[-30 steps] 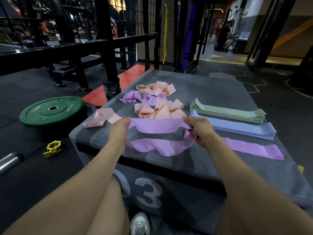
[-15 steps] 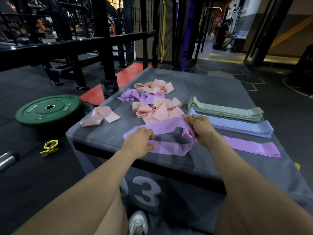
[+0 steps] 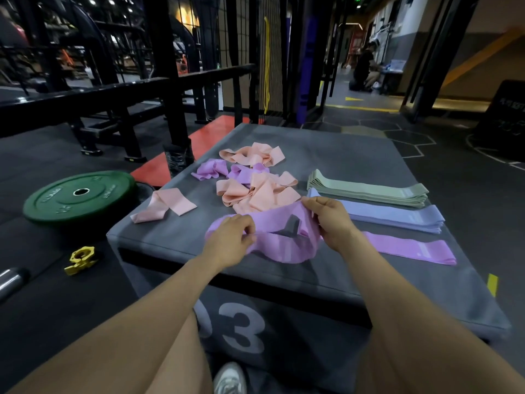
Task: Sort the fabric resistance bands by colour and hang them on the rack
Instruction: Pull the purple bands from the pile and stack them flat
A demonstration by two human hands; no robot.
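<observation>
A purple band (image 3: 279,240) lay looped on the near part of the grey foam box (image 3: 355,155), held at both ends. The left hand (image 3: 231,241) pinched its left end between curled fingers and thumb; the right hand (image 3: 331,220) gripped the right end, fingers curled over the fabric. How the band folded under the right hand was hidden by the wrist.

Just right of it a flat purple band (image 3: 412,250) lay alone, its near end covered by the right forearm. Beyond that sat a blue stack (image 3: 397,218) and a green stack (image 3: 369,191), side by side. An unsorted heap of peach bands (image 3: 255,191) and purple pieces (image 3: 210,169) lay behind the hands, and one peach band (image 3: 164,206) lay apart at the left edge.

On the floor lay a green weight plate (image 3: 81,194) and a yellow collar (image 3: 81,260).

Since a second before, the left hand had moved in from the band's stretched end toward the right, and the band had slackened into a smaller loop.
</observation>
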